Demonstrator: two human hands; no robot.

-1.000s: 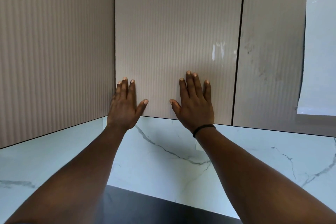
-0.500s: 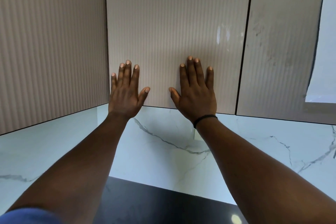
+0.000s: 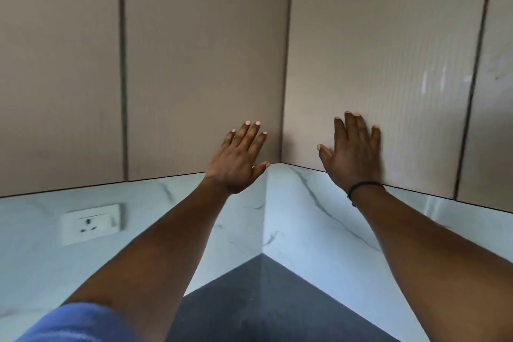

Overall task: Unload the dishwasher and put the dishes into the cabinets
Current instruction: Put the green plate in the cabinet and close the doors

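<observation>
Beige ribbed upper cabinet doors fill the top of the head view, all closed. My right hand (image 3: 354, 154) lies flat with straight fingers against the lower part of the corner cabinet door (image 3: 374, 64), a black band on its wrist. My left hand (image 3: 238, 158) is raised with fingers spread in front of the neighbouring door (image 3: 205, 64) near the corner; whether it touches is unclear. Neither hand holds anything. No dishes or dishwasher are in view.
A white marble backsplash (image 3: 305, 216) runs below the cabinets and meets in a corner. A white wall socket (image 3: 91, 223) sits on the left backsplash. The dark countertop (image 3: 263, 300) lies below, between my forearms.
The view has swung left, bringing the corner and the socket into sight. My left hand has come off the door it was pressing and now hovers left of the corner; my right hand stays on that door.
</observation>
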